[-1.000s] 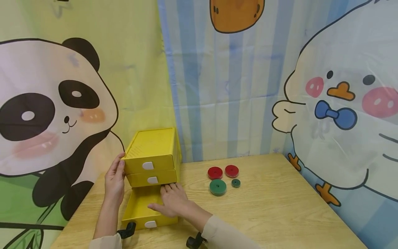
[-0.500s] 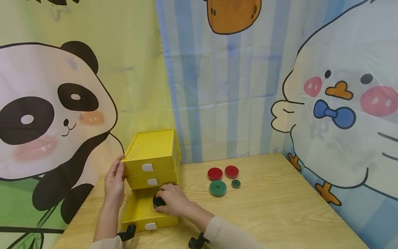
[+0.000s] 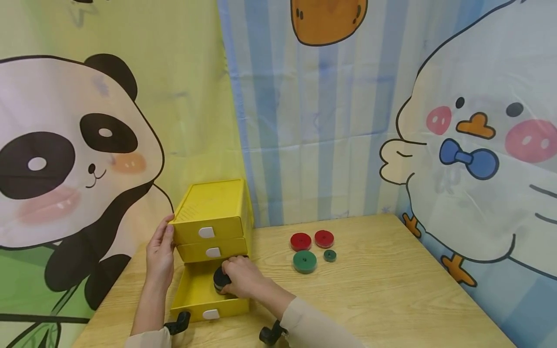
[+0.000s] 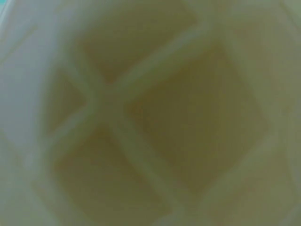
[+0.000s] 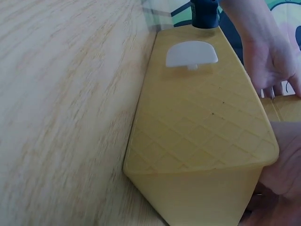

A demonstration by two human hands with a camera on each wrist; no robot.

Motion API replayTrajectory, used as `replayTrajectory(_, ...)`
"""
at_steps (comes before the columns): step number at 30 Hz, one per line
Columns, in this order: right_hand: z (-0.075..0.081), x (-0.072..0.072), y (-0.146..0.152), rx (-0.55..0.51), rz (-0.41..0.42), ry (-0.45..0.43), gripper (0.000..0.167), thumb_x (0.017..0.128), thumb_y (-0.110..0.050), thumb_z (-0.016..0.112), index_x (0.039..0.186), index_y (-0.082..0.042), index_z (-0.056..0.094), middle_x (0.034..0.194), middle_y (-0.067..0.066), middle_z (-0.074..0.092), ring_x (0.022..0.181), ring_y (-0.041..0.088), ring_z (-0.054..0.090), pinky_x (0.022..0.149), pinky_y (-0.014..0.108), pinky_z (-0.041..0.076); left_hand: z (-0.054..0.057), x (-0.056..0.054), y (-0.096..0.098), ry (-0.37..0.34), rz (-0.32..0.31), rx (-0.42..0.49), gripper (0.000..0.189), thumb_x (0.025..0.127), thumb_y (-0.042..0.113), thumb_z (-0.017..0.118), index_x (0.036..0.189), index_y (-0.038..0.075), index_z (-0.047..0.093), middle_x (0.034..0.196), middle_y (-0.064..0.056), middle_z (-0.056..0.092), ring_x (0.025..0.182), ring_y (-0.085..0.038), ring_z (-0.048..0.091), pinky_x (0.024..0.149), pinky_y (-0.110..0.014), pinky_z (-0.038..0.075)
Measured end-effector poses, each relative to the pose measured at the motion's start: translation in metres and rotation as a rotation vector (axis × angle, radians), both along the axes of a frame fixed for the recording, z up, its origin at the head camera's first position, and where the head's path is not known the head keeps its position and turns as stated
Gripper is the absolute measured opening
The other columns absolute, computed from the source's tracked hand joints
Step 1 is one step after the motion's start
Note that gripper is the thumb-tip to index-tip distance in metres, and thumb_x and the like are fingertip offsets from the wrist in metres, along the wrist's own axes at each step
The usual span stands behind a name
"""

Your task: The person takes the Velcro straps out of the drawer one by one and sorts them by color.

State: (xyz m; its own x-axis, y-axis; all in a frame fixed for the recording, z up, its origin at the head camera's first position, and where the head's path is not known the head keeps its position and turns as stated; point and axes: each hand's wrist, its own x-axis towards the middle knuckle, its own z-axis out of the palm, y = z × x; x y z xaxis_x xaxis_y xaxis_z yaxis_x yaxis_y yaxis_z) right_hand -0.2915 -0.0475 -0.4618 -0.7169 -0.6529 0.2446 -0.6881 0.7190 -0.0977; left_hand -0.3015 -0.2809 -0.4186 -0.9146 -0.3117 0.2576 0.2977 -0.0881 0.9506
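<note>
My right hand (image 3: pixel 243 278) reaches into the pulled-out bottom drawer (image 3: pixel 191 290) of a small yellow drawer cabinet (image 3: pixel 217 203). Its fingers curl over a black round disc (image 3: pixel 221 280) with a pale band on its side, and partly hide it. At the cabinet's upper left front corner, my left hand (image 3: pixel 160 253) rests its fingers and thumb against the side. The left wrist view is filled by a blurred lattice-patterned surface (image 4: pixel 197 117). In the right wrist view, the drawer front (image 5: pixel 197 122) with its white tab handle (image 5: pixel 192 54) stands before both hands.
Two red discs (image 3: pixel 300 241) lie on the wooden table (image 3: pixel 391 290) right of the cabinet, with a large green disc (image 3: pixel 304 262) and a small green disc (image 3: pixel 329 255) before them. The upper two drawers (image 3: pixel 230 229) are closed. Cartoon-printed curtains (image 3: pixel 313 121) stand behind.
A second ago my right hand lay with fingers stretched into the drawer's back; it now grips the black disc, which has come into sight. My left hand keeps its place.
</note>
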Motion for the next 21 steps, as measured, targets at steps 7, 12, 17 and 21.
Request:
replayTrajectory(7, 0.000, -0.002, 0.009, -0.151, 0.057, -0.103, 0.034, 0.086, -0.046, 0.085, 0.108, -0.023, 0.074, 0.122, -0.007, 0.070, 0.109, 0.011, 0.061, 0.092, 0.022, 0.052, 0.000, -0.002, -0.001, 0.008, 0.001, 0.008, 0.053, 0.108, 0.041, 0.050, 0.157, 0.023, 0.048, 0.159, 0.005, 0.046, 0.140, -0.008, 0.045, 0.120, -0.026, 0.036)
replayTrajectory(12, 0.014, 0.003, 0.018, -0.284, 0.097, -0.150, 0.029, 0.089, -0.042, 0.083, 0.109, -0.023, 0.073, 0.145, -0.002, 0.061, 0.124, 0.014, 0.055, 0.100, 0.023, 0.050, 0.001, -0.003, -0.002, 0.011, 0.004, 0.030, 0.052, 0.108, 0.040, 0.051, 0.156, 0.022, 0.048, 0.159, 0.006, 0.047, 0.139, -0.007, 0.046, 0.119, -0.026, 0.036)
replayTrajectory(17, 0.025, 0.011, 0.032, -0.366, 0.105, -0.169, 0.027, 0.092, -0.040, 0.081, 0.109, -0.021, 0.070, 0.147, 0.000, 0.058, 0.127, 0.017, 0.053, 0.100, 0.025, 0.051, 0.000, -0.003, -0.002, 0.004, 0.003, 0.024, 0.053, 0.108, 0.040, 0.050, 0.158, 0.022, 0.046, 0.159, 0.006, 0.047, 0.139, -0.007, 0.046, 0.117, -0.024, 0.038)
replayTrajectory(21, 0.027, 0.015, 0.045, -0.409, 0.108, -0.132, 0.026, 0.092, -0.039, 0.081, 0.106, -0.020, 0.069, 0.144, 0.002, 0.060, 0.127, 0.019, 0.054, 0.102, 0.028, 0.051, -0.001, -0.004, -0.001, 0.015, -0.001, 0.022, 0.052, 0.108, 0.040, 0.051, 0.157, 0.022, 0.048, 0.157, 0.006, 0.049, 0.137, -0.007, 0.048, 0.108, -0.018, 0.042)
